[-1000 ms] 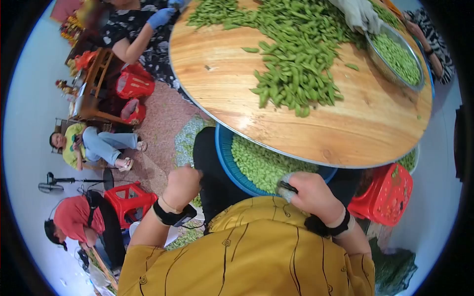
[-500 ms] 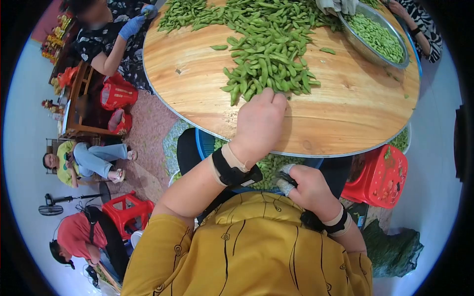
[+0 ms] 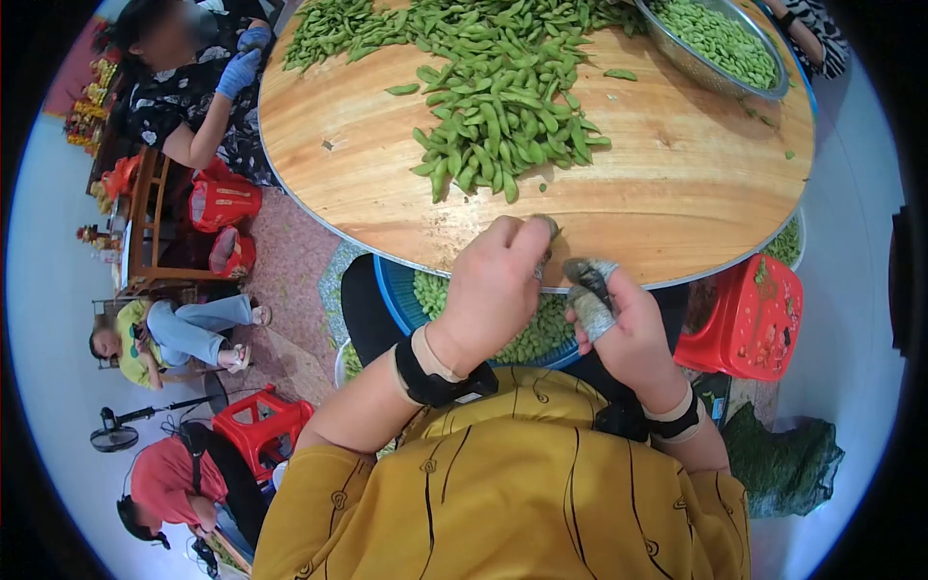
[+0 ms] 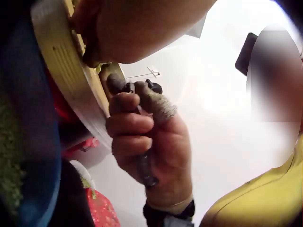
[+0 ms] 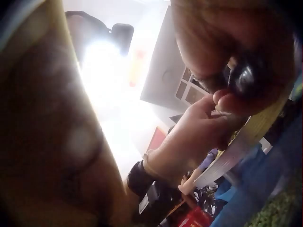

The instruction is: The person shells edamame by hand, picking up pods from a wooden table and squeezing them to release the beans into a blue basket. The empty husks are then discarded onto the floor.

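My left hand (image 3: 493,285) is over the near table edge, fingers curled, pinching a green soybean pod (image 4: 99,67), mostly hidden by the fingers. Close beside it on the right, my right hand (image 3: 623,324) has grey wrapping on its thumb and forefinger. Its other fingers curl round a slim, dark-handled tool (image 4: 146,170), whose working end is partly hidden. On the round wooden table (image 3: 677,208) a pile of soybean pods (image 3: 503,126) lies just beyond the hands. Below them, in my lap, a blue basin (image 3: 394,295) holds shelled green beans (image 3: 541,333).
A metal bowl of beans (image 3: 715,43) stands at the table's far right. Red stools (image 3: 764,319) (image 3: 261,425) stand to both sides. A gloved person (image 3: 193,87) sits at the far left; others sit farther left. A dark green sack (image 3: 783,459) lies at the right.
My left hand went from beside the basin up to the pile, then drew back to the table edge. My right hand has risen to meet it. The gloved hand at the metal bowl has left view.
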Available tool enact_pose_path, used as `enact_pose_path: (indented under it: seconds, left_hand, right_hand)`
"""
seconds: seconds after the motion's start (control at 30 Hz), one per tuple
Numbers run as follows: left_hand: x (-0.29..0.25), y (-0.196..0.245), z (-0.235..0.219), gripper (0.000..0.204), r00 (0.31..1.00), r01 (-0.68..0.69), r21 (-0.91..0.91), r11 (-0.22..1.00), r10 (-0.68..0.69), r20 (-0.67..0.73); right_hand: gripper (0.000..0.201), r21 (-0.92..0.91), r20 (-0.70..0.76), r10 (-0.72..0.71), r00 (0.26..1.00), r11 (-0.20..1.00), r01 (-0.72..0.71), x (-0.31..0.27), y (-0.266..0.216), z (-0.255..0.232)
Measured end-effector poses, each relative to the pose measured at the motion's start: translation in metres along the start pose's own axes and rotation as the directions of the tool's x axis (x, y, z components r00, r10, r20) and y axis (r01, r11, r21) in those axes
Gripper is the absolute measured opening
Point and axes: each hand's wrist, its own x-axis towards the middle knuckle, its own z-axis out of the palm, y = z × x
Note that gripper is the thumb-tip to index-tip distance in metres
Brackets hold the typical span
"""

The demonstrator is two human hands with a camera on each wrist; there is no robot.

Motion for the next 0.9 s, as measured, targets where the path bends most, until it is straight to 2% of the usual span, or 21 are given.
enact_pose_path:
  seconds: [0.03, 0.07, 0.1, 0.17, 0.2, 0.3, 0.37, 0.43, 0.47, 0.5, 0.57, 0.67, 0.73, 0.77, 0.83, 0.87, 0.9]
  left_hand:
    - [0.001, 0.001, -0.002, 0.040, 0.995, 0.098, -0.168, 0.981, -0.093, 0.036]
    - [0.001, 0.002, -0.002, 0.038, 0.980, 0.197, -0.326, 0.925, -0.178, 0.088]
    - [-0.001, 0.001, -0.002, 0.038, 0.980, 0.197, -0.329, 0.924, -0.175, 0.094]
    - [-0.009, -0.001, 0.001, 0.029, 0.933, 0.360, -0.628, 0.690, -0.268, 0.240]
    - [-0.011, -0.003, -0.001, 0.023, 0.914, 0.404, -0.643, 0.650, -0.272, 0.300]
    - [-0.018, -0.011, -0.004, 0.019, 0.909, 0.410, -0.640, 0.650, -0.232, 0.346]
    - [-0.020, -0.010, -0.013, 0.015, 0.904, 0.423, -0.616, 0.664, -0.267, 0.334]
    - [-0.021, -0.012, -0.019, 0.012, 0.849, 0.515, -0.569, 0.641, -0.290, 0.442]
    - [-0.023, -0.013, -0.018, 0.012, 0.848, 0.516, -0.569, 0.640, -0.292, 0.441]
    - [-0.025, -0.016, -0.016, 0.011, 0.870, 0.477, -0.573, 0.666, -0.266, 0.416]
    - [-0.028, -0.017, -0.016, 0.011, 0.889, 0.438, -0.576, 0.690, -0.238, 0.390]
    - [-0.029, -0.016, -0.018, 0.012, 0.901, 0.406, -0.543, 0.735, -0.225, 0.370]
    - [-0.029, -0.016, -0.019, 0.014, 0.981, 0.132, -0.367, 0.921, -0.068, 0.184]
    - [-0.030, -0.016, -0.020, 0.014, 0.980, 0.134, -0.369, 0.920, -0.069, 0.184]
    - [-0.032, -0.016, -0.020, 0.016, 0.992, -0.031, -0.242, 0.970, 0.060, 0.112]
    - [-0.033, -0.018, -0.020, 0.016, 0.992, -0.031, -0.243, 0.969, 0.060, 0.113]
    - [-0.035, -0.020, -0.019, 0.014, 0.991, -0.015, -0.324, 0.946, 0.056, 0.120]
  right_hand:
    - [0.034, 0.088, -0.035, 0.064, 0.997, 0.994, -0.061, -0.001, -0.003, -0.001]
    - [0.034, 0.088, -0.040, 0.067, 0.997, 0.994, -0.063, -0.001, -0.005, -0.001]
    - [0.035, 0.088, -0.030, 0.052, 0.998, 0.995, -0.049, -0.001, -0.007, -0.002]
    - [0.037, 0.088, -0.011, 0.023, 1.000, 0.996, -0.022, -0.001, -0.009, -0.003]
    - [0.037, 0.089, -0.015, 0.028, 0.999, 0.996, -0.027, -0.001, -0.009, -0.003]
    - [0.040, 0.065, 0.037, 0.040, 0.999, 0.997, -0.042, -0.001, -0.007, 0.000]
    - [0.045, 0.044, 0.089, 0.061, 0.994, 0.997, -0.065, -0.001, -0.008, 0.003]
    - [0.045, 0.031, 0.098, 0.066, 0.993, 0.997, -0.070, -0.001, -0.013, 0.006]
    - [0.046, 0.017, 0.101, 0.069, 0.992, 0.997, -0.071, -0.001, -0.015, 0.008]
    - [0.046, 0.017, 0.103, 0.070, 0.992, 0.997, -0.072, 0.000, -0.013, 0.009]
    - [0.040, 0.031, 0.095, -0.029, 0.995, 0.999, 0.026, 0.000, -0.008, 0.013]
    - [0.041, -0.001, 0.111, -0.006, 0.994, 1.000, 0.006, 0.001, -0.015, 0.012]
    - [0.039, 0.038, 0.142, 0.042, 0.989, 0.998, -0.048, 0.002, -0.011, 0.009]
    - [0.037, 0.077, 0.174, 0.086, 0.981, 0.992, -0.100, 0.003, -0.010, 0.007]
    - [0.034, 0.096, 0.189, 0.121, 0.974, 0.985, -0.141, 0.003, -0.013, 0.006]
    - [0.032, 0.115, 0.206, 0.154, 0.966, 0.977, -0.180, 0.003, -0.014, 0.005]
    - [0.032, 0.116, 0.204, 0.155, 0.967, 0.977, -0.181, 0.004, -0.013, 0.005]
